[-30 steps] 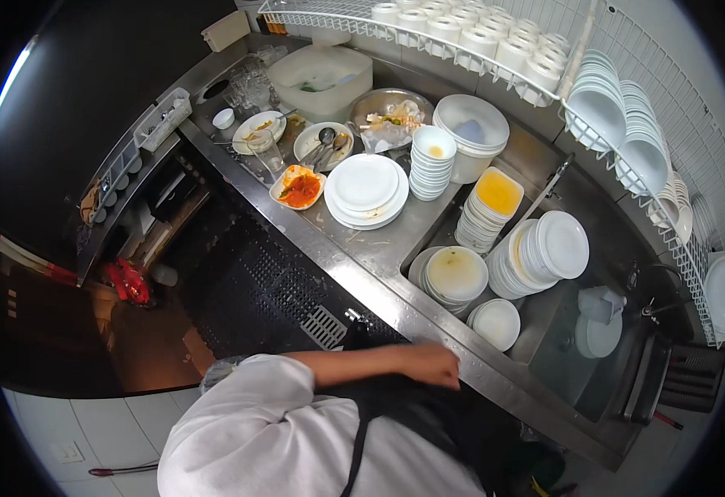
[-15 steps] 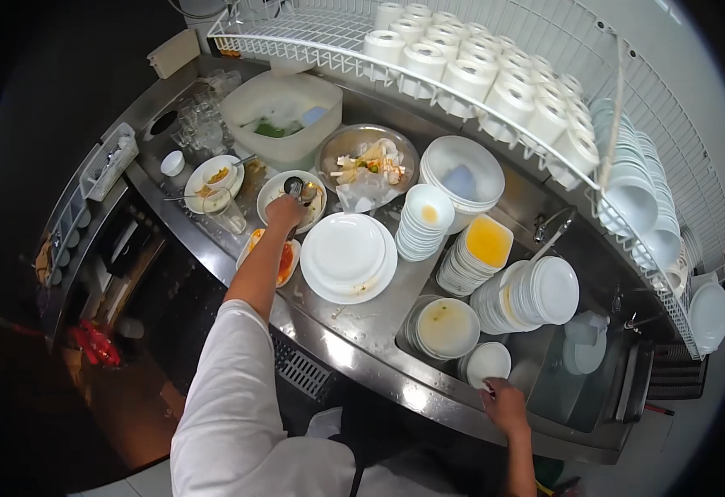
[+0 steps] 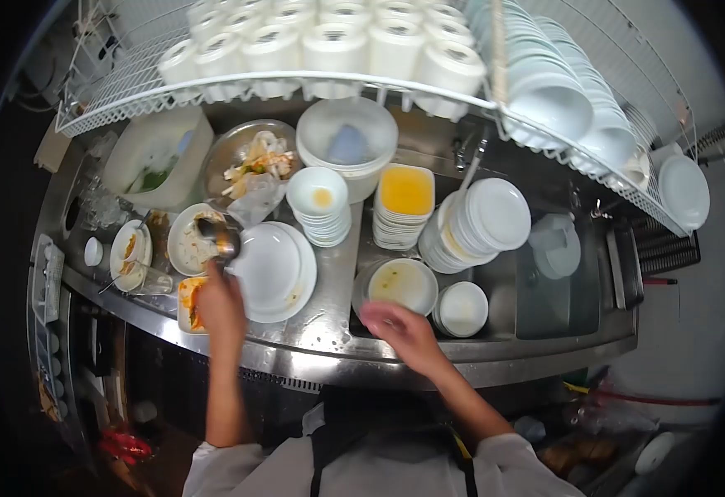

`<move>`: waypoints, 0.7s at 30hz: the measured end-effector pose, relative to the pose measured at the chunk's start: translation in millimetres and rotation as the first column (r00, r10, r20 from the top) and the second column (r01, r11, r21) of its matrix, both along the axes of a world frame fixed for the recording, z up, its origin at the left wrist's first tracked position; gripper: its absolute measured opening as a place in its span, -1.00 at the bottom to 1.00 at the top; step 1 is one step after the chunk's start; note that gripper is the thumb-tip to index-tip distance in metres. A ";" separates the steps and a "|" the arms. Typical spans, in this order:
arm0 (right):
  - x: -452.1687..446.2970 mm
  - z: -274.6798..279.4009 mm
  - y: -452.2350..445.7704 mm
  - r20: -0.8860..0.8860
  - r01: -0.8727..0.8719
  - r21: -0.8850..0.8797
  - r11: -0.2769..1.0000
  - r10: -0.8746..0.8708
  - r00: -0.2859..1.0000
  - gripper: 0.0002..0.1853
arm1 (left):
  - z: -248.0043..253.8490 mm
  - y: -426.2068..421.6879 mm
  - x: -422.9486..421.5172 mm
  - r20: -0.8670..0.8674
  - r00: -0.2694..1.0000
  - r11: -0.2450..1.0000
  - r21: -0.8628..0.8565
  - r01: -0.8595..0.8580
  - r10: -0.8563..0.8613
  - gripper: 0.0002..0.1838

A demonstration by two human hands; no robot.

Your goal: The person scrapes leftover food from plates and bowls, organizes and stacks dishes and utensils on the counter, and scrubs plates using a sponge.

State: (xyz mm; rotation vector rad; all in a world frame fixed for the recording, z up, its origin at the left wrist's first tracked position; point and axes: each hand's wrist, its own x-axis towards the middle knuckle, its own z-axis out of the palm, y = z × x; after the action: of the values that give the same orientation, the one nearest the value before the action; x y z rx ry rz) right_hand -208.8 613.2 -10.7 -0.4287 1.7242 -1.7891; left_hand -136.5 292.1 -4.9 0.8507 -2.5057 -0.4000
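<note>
My left hand is closed on dark metal spoons, blurred by motion, over the right side of a soiled white bowl. Just left of the hand lies a square dish with orange-red sauce. White plates are stacked on its right. My right hand holds nothing and its fingers are apart, over the front edge of a stack of plates topped by a stained one. Small white bowls stand to its right.
Behind are a bowl of food scraps, round tubs, a bowl stack and a yellow-filled dish. More plates lean near the sink basin. A wire rack with white cups hangs overhead.
The view has swung right. My left hand has lifted the spoons from the soiled bowl. My right hand has moved left from the small bowls to the stained plate stack.
</note>
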 end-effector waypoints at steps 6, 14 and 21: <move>-118.8 -53.9 -28.1 0.061 0.447 -0.133 0.885 -0.442 0.895 -0.55 | -25.7 213.1 -136.4 0.061 0.894 0.865 0.293 0.408 -0.443 -0.54; -255.9 -126.2 46.7 0.606 0.393 -0.223 0.892 -0.189 0.772 -0.75 | -114.1 249.8 -253.8 -0.272 0.933 -0.530 0.840 0.112 -0.235 -0.64; -250.5 -110.6 31.6 -0.170 0.679 0.213 0.703 -0.658 0.734 -0.70 | -115.5 268.7 -248.9 -0.269 0.941 -0.216 0.950 0.225 -0.205 -0.76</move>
State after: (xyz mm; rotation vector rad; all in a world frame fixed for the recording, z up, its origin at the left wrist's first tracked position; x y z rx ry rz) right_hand -459.2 644.8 -121.3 0.3065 2.3410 -1.9762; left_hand -385.4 560.9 -120.4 0.7166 -1.7294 -2.7928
